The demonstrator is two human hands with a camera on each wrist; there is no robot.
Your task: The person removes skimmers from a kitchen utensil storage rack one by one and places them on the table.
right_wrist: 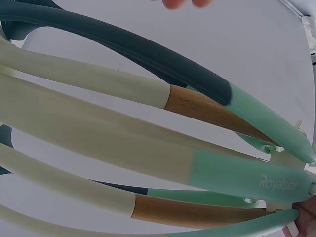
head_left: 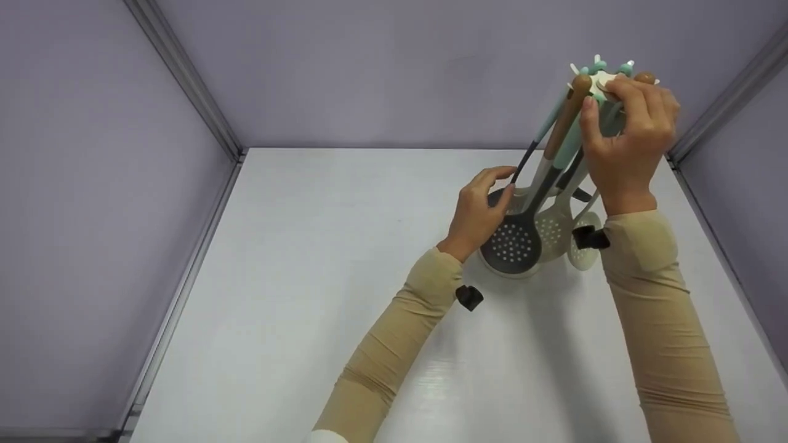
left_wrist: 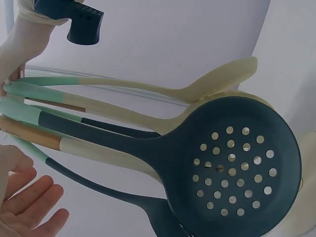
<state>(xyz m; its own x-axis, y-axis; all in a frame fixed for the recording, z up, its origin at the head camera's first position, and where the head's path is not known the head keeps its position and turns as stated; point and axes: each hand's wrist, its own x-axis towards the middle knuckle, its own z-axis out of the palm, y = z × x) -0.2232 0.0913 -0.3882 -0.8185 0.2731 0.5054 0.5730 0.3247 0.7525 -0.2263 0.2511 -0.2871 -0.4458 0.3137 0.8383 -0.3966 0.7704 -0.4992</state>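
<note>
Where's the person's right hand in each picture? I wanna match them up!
Head: the right hand is near the top right corner, at the white top of the tool stand.
Left wrist: the right hand is at the upper left, partly cut off.
Right wrist: only a bit of it shows, low on the right edge.
Shared landmark: the mint green handles, with that hand by their ends every time.
</note>
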